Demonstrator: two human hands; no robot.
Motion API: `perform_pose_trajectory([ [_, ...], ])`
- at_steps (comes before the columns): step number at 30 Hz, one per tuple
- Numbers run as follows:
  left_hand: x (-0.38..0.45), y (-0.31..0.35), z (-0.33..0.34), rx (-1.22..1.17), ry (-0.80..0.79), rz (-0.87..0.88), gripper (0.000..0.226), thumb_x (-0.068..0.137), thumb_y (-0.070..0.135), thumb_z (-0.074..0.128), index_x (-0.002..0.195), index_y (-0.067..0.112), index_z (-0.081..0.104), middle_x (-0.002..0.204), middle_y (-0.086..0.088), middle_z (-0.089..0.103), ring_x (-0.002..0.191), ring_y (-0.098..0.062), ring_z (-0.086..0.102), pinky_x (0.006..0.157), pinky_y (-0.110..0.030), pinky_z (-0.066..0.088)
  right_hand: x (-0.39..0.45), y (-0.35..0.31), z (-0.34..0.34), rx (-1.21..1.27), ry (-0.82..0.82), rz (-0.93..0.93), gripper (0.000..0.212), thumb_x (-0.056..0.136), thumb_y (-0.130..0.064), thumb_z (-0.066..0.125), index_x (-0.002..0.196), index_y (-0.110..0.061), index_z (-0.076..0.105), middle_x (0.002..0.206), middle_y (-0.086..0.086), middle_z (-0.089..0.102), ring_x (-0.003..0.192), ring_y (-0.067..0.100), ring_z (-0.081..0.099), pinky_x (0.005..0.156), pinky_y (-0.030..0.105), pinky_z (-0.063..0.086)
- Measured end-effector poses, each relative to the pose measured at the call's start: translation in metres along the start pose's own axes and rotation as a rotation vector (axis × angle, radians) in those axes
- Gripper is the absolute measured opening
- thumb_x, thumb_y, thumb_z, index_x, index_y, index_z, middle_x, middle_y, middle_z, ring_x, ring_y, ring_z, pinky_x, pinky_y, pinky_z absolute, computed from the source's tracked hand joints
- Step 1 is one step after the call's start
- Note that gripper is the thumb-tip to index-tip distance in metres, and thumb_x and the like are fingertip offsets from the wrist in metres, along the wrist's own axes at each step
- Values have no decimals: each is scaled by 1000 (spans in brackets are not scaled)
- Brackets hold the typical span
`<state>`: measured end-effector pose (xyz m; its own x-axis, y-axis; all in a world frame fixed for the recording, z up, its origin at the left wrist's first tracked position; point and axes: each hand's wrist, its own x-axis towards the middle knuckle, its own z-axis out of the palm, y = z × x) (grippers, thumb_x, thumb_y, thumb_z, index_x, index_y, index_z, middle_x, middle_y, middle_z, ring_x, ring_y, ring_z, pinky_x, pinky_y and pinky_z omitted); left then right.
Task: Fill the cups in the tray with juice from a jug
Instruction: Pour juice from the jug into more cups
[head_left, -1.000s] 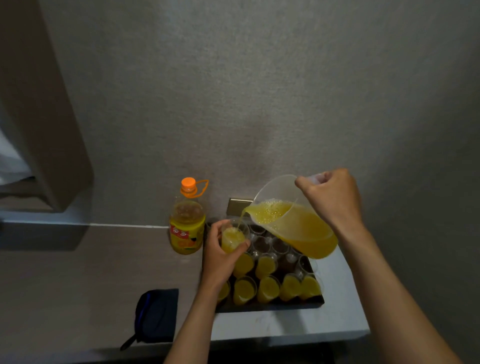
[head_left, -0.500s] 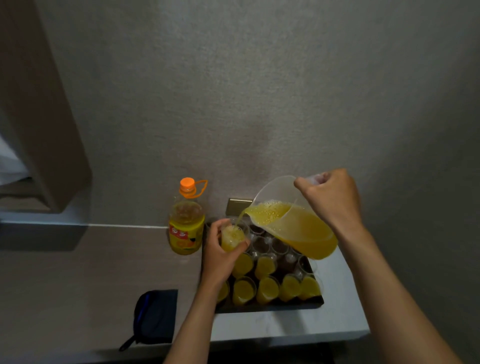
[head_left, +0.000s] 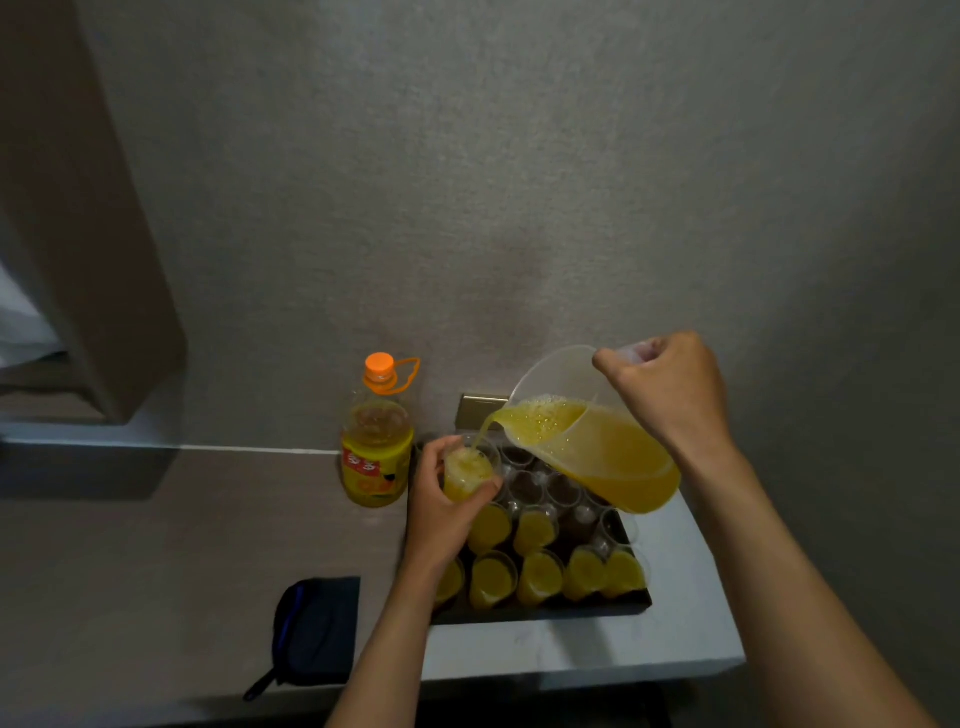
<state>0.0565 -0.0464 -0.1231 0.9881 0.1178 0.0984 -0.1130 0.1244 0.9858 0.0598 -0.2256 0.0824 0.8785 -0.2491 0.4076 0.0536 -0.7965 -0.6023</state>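
Observation:
My right hand (head_left: 670, 395) grips the handle of a clear plastic jug (head_left: 597, 447) tilted to the left, half full of orange juice. A thin stream runs from its spout into a clear cup (head_left: 467, 467) that my left hand (head_left: 441, 514) holds just above the back left of the dark tray (head_left: 545, 613). The held cup is nearly full and foamy. In the tray, the front rows hold several cups of juice (head_left: 535, 577); several cups behind them (head_left: 566, 493) have no juice in them.
An orange juice bottle (head_left: 376, 441) with an orange cap stands left of the tray against the wall. A dark blue pouch (head_left: 317, 634) lies near the counter's front edge. A wall socket plate (head_left: 480, 408) sits behind the tray.
The juice level in the held cup has risen while the stream keeps flowing. Both hands and the jug have stayed almost in place.

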Motion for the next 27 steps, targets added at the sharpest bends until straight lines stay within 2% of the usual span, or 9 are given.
perform_pose_trajectory([
  [4,0,0,-2,-8,2,6,55,78,9,87,122,25,58,117,15,64,105,6,61,79,-10,48,-1,-1,1,10,-5,-4,45,81,-32,70,49,-19,40,41,-9,34,42,14,31,52,30,35],
  [8,0,-1,-4,-11,2,-13,56,78,12,88,121,31,58,113,23,64,106,4,61,81,-12,50,-2,-3,3,10,-16,-1,46,81,-32,69,49,-19,39,41,-10,33,40,12,29,52,30,33],
  [14,0,-1,-5,-20,-3,-21,56,79,14,87,123,29,57,115,20,64,106,5,61,81,-13,51,-2,-6,4,-2,-13,8,47,81,-31,70,48,-19,38,39,-9,32,39,10,27,52,29,32],
  [27,2,-2,-8,-36,-2,-25,56,79,15,87,123,30,57,113,23,64,106,1,63,83,-20,54,-1,-2,8,16,-29,10,43,79,-34,70,49,-19,43,40,-9,37,40,13,33,52,32,38],
])
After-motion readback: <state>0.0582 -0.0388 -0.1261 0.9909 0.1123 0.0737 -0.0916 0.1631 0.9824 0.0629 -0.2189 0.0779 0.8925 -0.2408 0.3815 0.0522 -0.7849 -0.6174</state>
